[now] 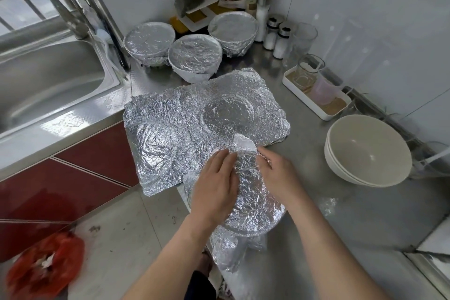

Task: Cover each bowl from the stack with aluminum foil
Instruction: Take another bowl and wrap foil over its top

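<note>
Left hand (214,182) flat, fingers straight, pressing down on the foil-wrapped round bowl (255,207) at the near edge of the steel table (341,214). Right hand (277,173) on its far rim at a raised foil flap (243,142); can't tell if it's pinching. Loose crinkled foil sheets (194,117) just beyond. Stacked cream bowls (367,151) to the right.

Your widest free lane is the bare table (323,214) between the foil-wrapped bowl (255,204) nearest you and the stack of bowls (367,151) on the right. The foil sheets (194,117) lie flat across the middle, low enough to reach over. Behind them three covered bowls (194,57) stand close together and block the back. The white tray (316,107) of glasses and the shakers (277,36) line the right wall. The sink (48,80) opens on your left.
</note>
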A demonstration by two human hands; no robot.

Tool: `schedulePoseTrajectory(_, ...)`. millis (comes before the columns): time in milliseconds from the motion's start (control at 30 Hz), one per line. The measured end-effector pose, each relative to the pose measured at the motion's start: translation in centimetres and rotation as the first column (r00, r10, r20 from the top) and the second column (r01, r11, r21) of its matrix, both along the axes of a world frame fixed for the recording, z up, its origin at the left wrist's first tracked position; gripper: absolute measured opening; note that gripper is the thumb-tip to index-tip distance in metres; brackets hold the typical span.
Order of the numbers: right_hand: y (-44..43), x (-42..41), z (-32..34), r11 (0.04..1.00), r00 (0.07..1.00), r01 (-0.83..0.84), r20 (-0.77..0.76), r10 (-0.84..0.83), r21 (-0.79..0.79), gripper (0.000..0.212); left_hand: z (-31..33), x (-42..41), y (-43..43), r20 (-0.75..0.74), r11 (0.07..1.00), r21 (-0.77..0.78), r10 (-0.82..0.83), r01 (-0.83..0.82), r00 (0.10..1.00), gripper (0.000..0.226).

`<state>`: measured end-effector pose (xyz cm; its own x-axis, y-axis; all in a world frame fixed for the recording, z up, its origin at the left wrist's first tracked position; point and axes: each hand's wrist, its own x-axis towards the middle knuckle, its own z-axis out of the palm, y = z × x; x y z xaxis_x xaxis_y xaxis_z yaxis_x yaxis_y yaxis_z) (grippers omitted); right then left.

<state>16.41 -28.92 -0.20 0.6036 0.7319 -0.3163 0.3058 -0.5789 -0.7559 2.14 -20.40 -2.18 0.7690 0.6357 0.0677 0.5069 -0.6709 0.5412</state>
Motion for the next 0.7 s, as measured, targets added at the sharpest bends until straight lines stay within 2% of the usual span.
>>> schedulePoseTrajectory(267, -0.7, -0.1, -0.2, 0.995, 0.996, 0.071, 0.047, -0.074, 0.064, 0.027, -0.1, 0.1, 0.7, 0.004, 0.996, -0.007, -0.089, 0.089, 0.996, 0.051)
schedulePoseTrajectory(333, -1.4, -0.3, -0.2, 0.995, 0.995, 0.092, 0.028, -0.093, 0.039, 0.028, -0.1, 0.4, 1.2, -0.009, 0.990, 0.006, -0.142, 0.142, 0.990, 0.051)
schedulePoseTrajectory(400, -1.9, -0.4, 0.0, 0.994, 0.994, 0.112, 0.017, -0.112, -0.016, 0.042, 0.1, 0.5, 1.6, -0.036, 0.984, 0.061, -0.164, 0.166, 0.986, 0.050)
schedulePoseTrajectory(500, -1.6, 0.3, 0.7, 0.993, 0.993, 0.107, -0.038, -0.109, -0.050, 0.063, 0.5, 0.0, 1.0, -0.057, 0.994, 0.085, -0.066, 0.071, 0.996, 0.048)
schedulePoseTrajectory(600, -0.1, 1.1, 0.8, 0.996, 0.998, -0.003, -0.068, -0.003, -0.086, 0.060, 0.3, -1.0, -0.4, -0.036, 0.998, -0.017, 0.054, -0.055, 0.998, 0.051)
schedulePoseTrajectory(700, 1.0, 1.0, 0.7, 0.995, 0.995, -0.063, -0.083, 0.057, -0.073, 0.052, -0.1, -1.3, -1.2, 0.017, 0.992, -0.096, 0.086, -0.084, 0.996, 0.051)
